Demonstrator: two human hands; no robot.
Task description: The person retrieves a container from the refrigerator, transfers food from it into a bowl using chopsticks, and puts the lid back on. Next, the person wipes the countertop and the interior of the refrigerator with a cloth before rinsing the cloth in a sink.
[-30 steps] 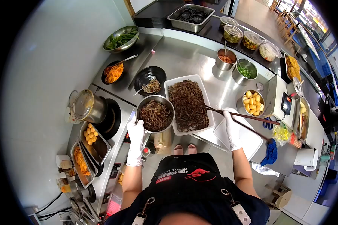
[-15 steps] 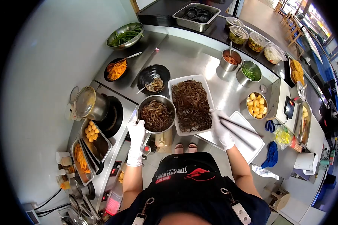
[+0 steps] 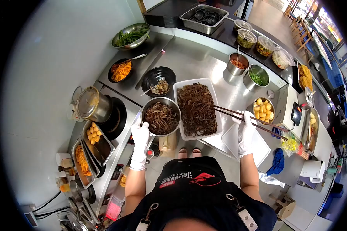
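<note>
Head view: my left hand (image 3: 140, 135) is clamped on the rim of the metal bowl (image 3: 164, 134), beside the white tray (image 3: 219, 125) of dark strips (image 3: 197, 109); my half-curled right hand (image 3: 245, 129) holds long chopsticks (image 3: 224, 110).

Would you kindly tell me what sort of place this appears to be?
Probably a restaurant kitchen: the steel worktop carries bowls of prepared food, covered tubs line up behind it, and wooden chairs stand beyond.
</note>
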